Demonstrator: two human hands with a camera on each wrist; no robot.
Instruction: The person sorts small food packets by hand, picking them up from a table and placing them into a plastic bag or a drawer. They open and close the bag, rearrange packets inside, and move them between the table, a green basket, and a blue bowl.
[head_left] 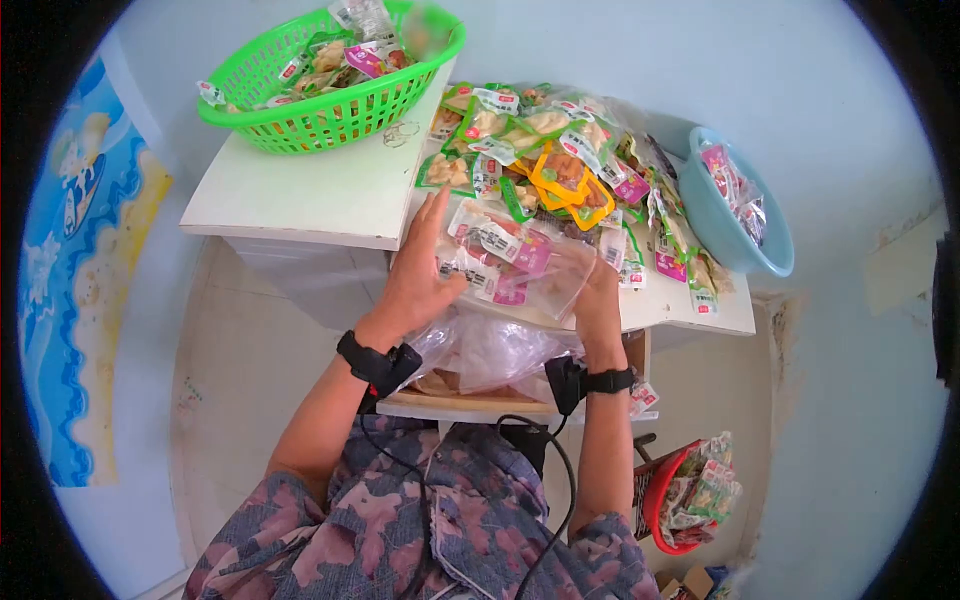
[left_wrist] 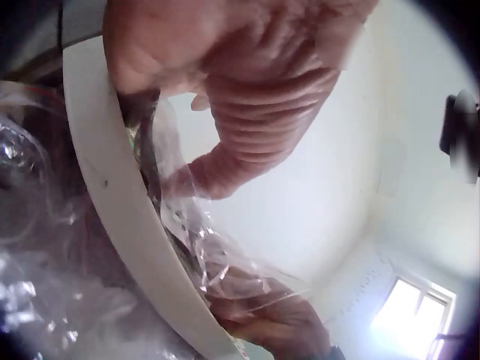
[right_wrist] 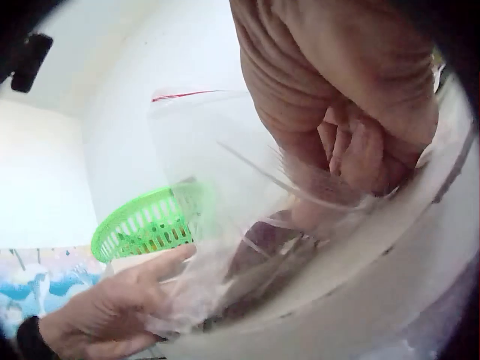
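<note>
A clear zip bag (head_left: 560, 268) with several white-and-pink snack packets (head_left: 498, 250) inside lies at the front of the white tabletop. My left hand (head_left: 418, 272) is at the bag's left side, fingers straight and thumb reaching onto the plastic. In the left wrist view, that thumb (left_wrist: 214, 176) touches the clear film. My right hand (head_left: 598, 300) grips the bag's right side, its fingers curled in the right wrist view, where a red strip (right_wrist: 191, 95) runs along the bag's edge. Behind the bag is a heap of snack packets (head_left: 540, 135).
A green basket (head_left: 335, 120) of packets stands at the back left. At the right edge leans a light-blue basin (head_left: 735, 215) with more packets. An open drawer (head_left: 470, 405) holding clear plastic bags (head_left: 500, 350) is below the tabletop. A red basket (head_left: 660, 505) stands lower right.
</note>
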